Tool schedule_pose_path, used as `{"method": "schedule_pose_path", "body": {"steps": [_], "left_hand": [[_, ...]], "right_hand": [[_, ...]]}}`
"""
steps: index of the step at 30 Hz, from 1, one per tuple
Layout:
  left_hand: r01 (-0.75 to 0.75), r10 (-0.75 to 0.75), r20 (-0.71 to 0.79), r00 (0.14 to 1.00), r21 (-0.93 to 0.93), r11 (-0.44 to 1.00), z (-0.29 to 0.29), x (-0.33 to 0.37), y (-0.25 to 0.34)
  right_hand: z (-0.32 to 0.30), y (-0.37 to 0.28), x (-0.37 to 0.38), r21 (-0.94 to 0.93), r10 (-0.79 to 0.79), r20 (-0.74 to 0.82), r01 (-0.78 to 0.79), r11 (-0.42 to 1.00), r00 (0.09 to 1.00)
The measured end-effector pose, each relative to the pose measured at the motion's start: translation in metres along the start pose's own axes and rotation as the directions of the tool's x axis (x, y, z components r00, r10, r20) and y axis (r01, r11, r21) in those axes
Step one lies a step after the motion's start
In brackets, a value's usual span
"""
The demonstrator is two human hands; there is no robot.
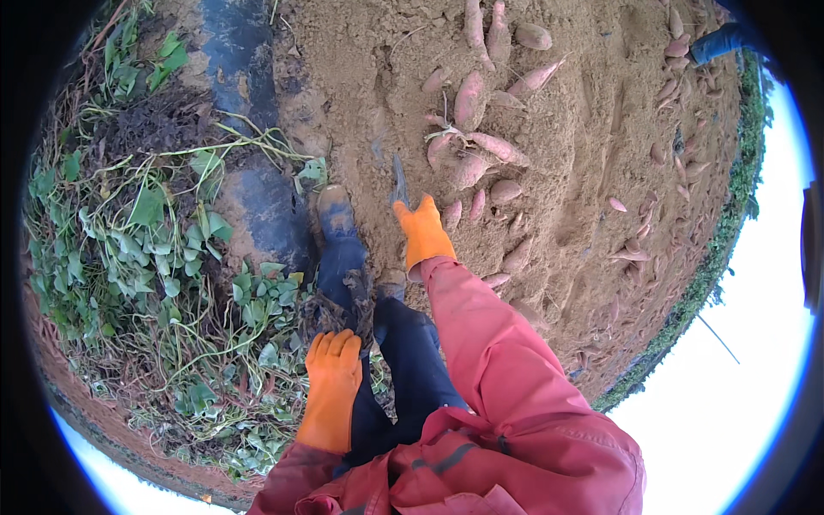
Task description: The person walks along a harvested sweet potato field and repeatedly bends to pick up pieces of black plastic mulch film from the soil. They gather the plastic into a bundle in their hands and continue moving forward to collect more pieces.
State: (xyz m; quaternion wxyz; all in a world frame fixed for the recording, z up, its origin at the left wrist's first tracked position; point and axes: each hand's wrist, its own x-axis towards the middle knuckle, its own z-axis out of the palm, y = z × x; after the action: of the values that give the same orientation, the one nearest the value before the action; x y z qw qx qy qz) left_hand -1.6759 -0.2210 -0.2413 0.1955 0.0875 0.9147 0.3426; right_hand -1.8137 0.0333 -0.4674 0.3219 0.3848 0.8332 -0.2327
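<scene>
My right hand (423, 230), in an orange rubber glove, reaches down over the sandy soil with its fingers drawn together. A thin blue-grey strip (399, 180) sticks out from its fingertips; whether it is a blade or plastic film I cannot tell. Just right of this hand lie several pink sweet potatoes (470, 170), some joined at one stem. My left hand (333, 386), gloved alike, is held low by my left leg with its fingers bent and pressed together. Dark, shredded withered matter (343, 302) shows just beyond its fingertips; the glove hides what it grips.
Black plastic film (257, 210) runs along the ground left of my dirt-covered boots (337, 219). Green sweet potato vines (154, 249) are heaped at the left. More sweet potatoes (635, 249) lie in rows at the right, where a blue-clad limb (719, 43) enters at the far edge.
</scene>
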Motion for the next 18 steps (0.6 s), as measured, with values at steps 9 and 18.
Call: {"method": "schedule_pose_path", "body": {"steps": [9, 18], "left_hand": [[0.080, -0.075, 0.049, 0.996, -0.094, 0.992, -0.016, 0.017, -0.013], [0.046, -0.048, -0.030, 0.998, -0.073, 0.996, -0.015, 0.028, 0.002]], "right_hand": [[0.093, -0.005, 0.120, 0.289, 0.271, 0.285, -0.352, 0.890, 0.919], [0.023, -0.093, 0.063, 0.677, -0.120, 0.435, -0.236, 0.697, 0.892]]}}
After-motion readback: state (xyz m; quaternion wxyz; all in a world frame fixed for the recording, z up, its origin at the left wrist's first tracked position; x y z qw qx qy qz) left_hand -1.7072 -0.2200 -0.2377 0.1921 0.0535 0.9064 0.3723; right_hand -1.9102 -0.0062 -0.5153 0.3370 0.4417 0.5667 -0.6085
